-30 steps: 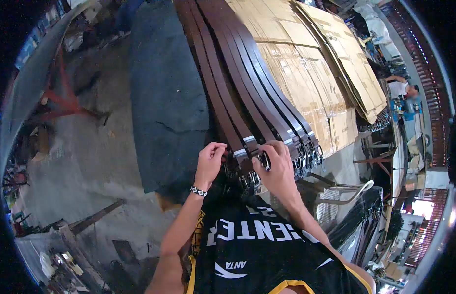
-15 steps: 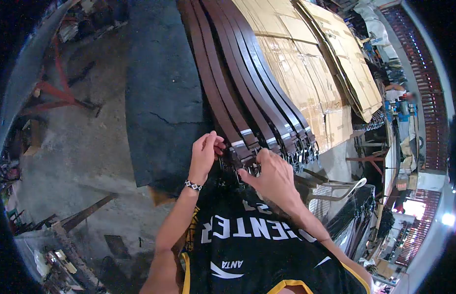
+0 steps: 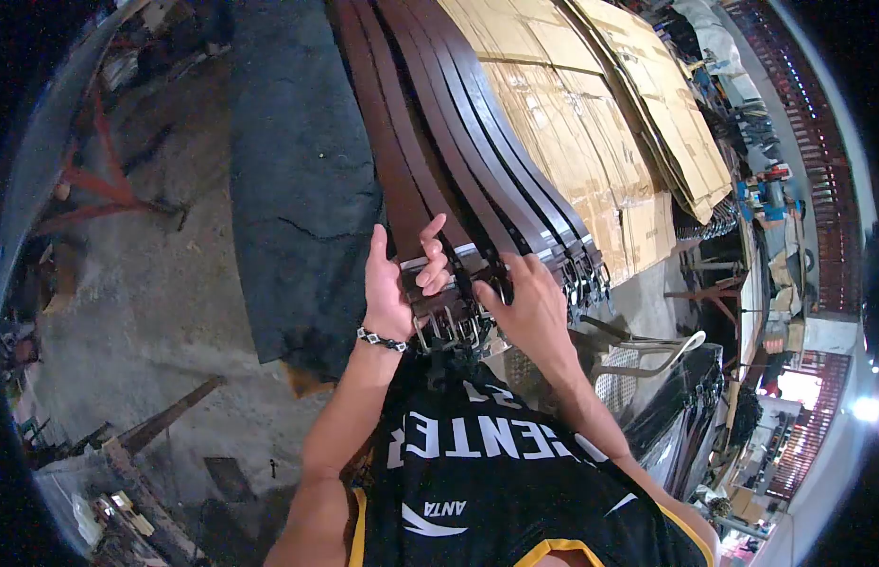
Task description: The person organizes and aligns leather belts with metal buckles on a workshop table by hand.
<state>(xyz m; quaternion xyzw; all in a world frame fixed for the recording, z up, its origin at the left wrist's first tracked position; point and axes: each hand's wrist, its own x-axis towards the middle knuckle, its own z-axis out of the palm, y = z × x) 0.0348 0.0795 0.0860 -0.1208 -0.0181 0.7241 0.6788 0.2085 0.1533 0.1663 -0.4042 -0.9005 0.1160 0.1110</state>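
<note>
Several dark brown belts (image 3: pixel 468 142) lie lengthwise in stacks side by side, with metal buckles (image 3: pixel 449 326) bunched at the near end. My left hand (image 3: pixel 392 283) is at the left edge of the nearest stack, palm turned up, thumb and index finger stretched out and the other fingers bent loosely over the belt ends. My right hand (image 3: pixel 534 307) reaches over the buckle ends just to the right, its thumb and fingertips closed around belts there. Part of that hold is hidden behind the fingers. A black and white bracelet (image 3: pixel 381 340) circles my left wrist.
A dark, cracked sheet (image 3: pixel 302 189) covers the table left of the belts. Flattened cardboard (image 3: pixel 591 142) lies to the right. Near my right elbow stands a chair (image 3: pixel 647 359), with a black-wrapped bundle (image 3: pixel 685 406) beyond it. A red metal stand (image 3: pixel 109 189) is at far left.
My left hand has moved up and turned from fingers held together to palm up with fingers spread. The right hand has shifted up slightly, and the leftmost belts' buckles now show more.
</note>
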